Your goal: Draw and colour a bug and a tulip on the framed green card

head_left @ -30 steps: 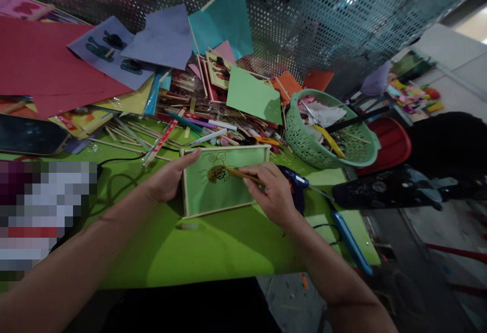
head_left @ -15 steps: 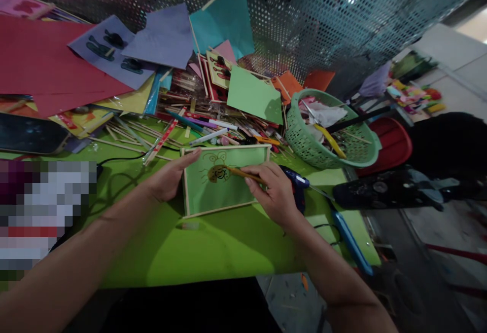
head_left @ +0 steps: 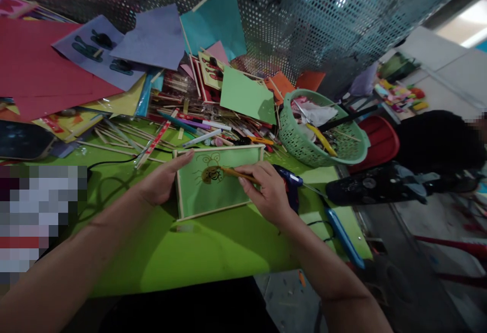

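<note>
A green paper picture in a pale wooden stick frame [head_left: 194, 204] lies slightly tilted on the green table. On it is a brown drawing of a bug-like creature [head_left: 210, 174] with round eyes and thin legs. My left hand [head_left: 164, 177] grips the frame's left side, thumb over its top left corner. With my right hand [head_left: 265, 187] I pinch a slim orange-brown pen [head_left: 238, 173], its tip on the drawing's body. A small pale cylindrical piece [head_left: 185, 228], perhaps a pen cap, sits just below the frame.
Behind the frame lie markers [head_left: 207, 138], thin sticks and coloured paper sheets [head_left: 249, 95]. A green basket [head_left: 323, 150] of scraps stands at the back right. A blue glue gun [head_left: 291, 183] and a blue-handled tool [head_left: 344, 236] lie right of my hand. A person's dark-haired head shows far right.
The whole view has shifted slightly, so things sit further left. My left hand keeps its hold on the frame, and the pen tip stays on the drawing with little visible movement.
</note>
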`<control>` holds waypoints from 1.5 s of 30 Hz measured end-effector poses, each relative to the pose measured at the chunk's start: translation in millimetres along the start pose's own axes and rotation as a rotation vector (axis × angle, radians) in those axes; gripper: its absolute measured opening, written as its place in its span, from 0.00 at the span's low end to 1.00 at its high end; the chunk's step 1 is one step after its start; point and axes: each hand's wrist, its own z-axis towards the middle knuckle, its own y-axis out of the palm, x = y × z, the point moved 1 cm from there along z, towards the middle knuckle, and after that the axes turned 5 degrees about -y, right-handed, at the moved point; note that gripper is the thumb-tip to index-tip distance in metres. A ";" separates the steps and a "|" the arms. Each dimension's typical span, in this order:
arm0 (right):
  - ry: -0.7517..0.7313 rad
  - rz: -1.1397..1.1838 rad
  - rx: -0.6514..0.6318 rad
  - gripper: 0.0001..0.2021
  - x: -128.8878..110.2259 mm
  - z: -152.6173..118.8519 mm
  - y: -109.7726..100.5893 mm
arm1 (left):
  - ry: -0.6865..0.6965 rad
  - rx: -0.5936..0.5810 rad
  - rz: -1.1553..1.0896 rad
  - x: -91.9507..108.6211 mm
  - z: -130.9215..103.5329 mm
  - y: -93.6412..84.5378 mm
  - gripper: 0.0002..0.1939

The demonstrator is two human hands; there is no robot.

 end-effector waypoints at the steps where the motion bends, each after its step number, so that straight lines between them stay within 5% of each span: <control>1: 0.002 0.002 0.001 0.09 0.2 -0.1 0.1 | -0.001 0.001 0.000 -0.1 0.2 -0.2 0.23; 32: -0.003 0.034 -0.037 0.10 1.1 -0.9 -0.2 | -0.006 -0.011 -0.028 -0.2 -0.7 2.5 0.20; 45: -0.023 0.024 -0.021 0.09 1.0 -1.3 -1.0 | 0.007 -0.018 -0.040 -3.2 6.0 -4.4 0.30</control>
